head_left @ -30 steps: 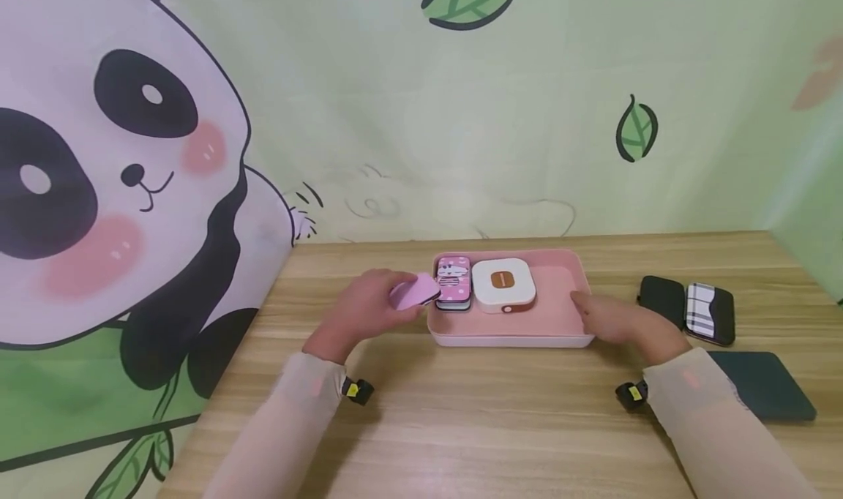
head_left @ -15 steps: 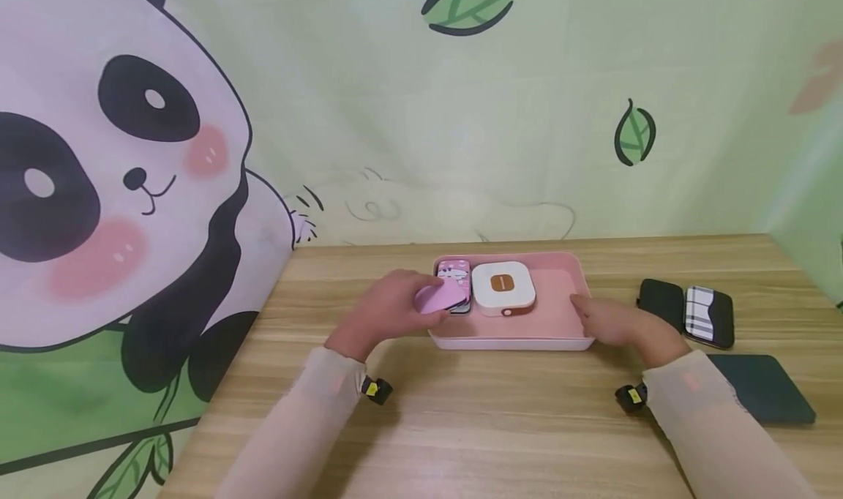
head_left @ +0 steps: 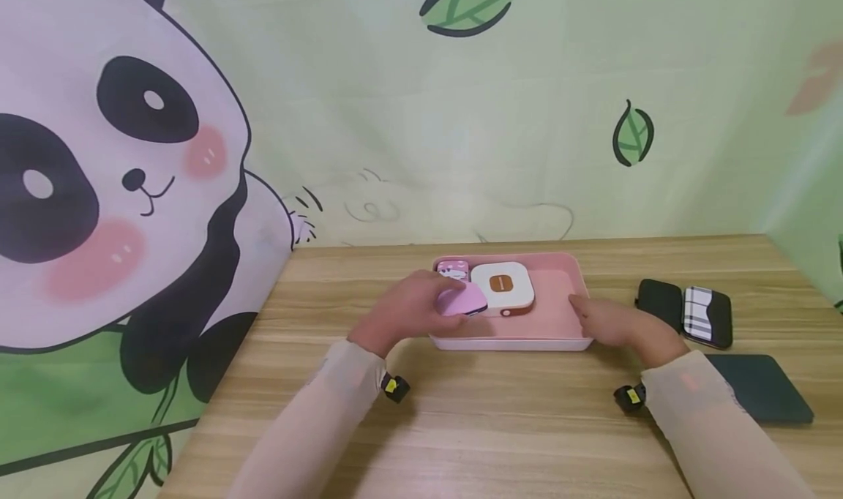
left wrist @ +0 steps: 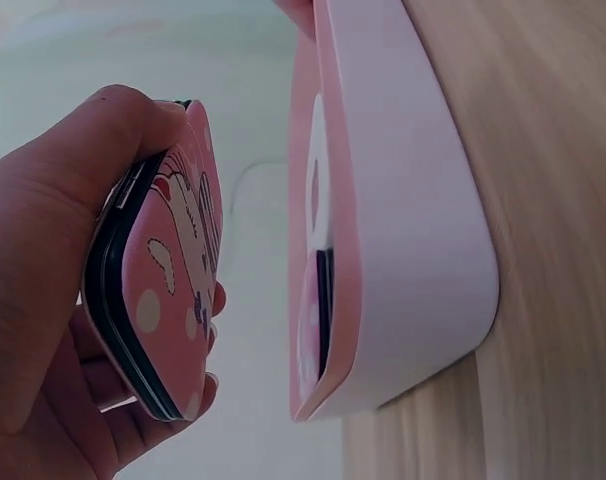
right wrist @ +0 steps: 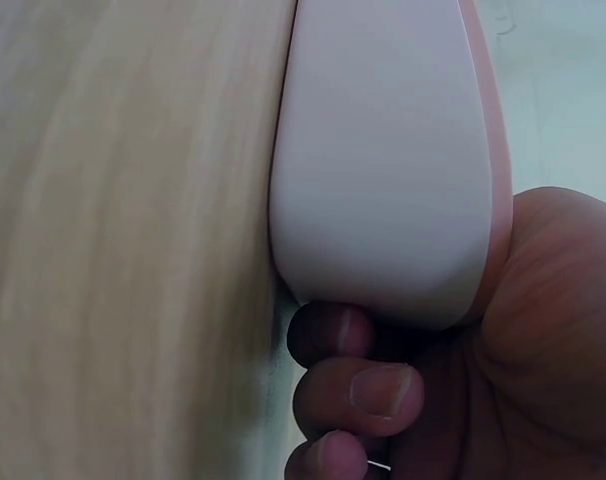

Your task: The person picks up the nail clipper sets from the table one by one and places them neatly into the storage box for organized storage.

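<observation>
My left hand (head_left: 421,305) pinches a small flat pink case (left wrist: 173,270) between thumb and fingers. The case has dark edges, cut corners and a cartoon print with white dots. In the head view it is over the left half of a pink tray (head_left: 553,332), overlapping a white square box (head_left: 516,276) with a brown label. A pink printed tin (head_left: 453,267) in the tray's left end is partly hidden behind that hand. My right hand (head_left: 615,320) grips the tray's right end, thumb over the rim and fingers curled against the white outer wall (right wrist: 383,180).
Right of the tray, a black case (head_left: 661,301) lies opened out, with a black-and-white plaid panel (head_left: 698,312). A dark green flat rectangle (head_left: 764,389) lies nearer, partly behind the right sleeve. Behind the wooden table (head_left: 500,426) hangs a panda-print backdrop (head_left: 461,140).
My left hand has moved right with the pink case, from beside the tray's left edge to over the tray. My right hand has stayed on the tray's right end.
</observation>
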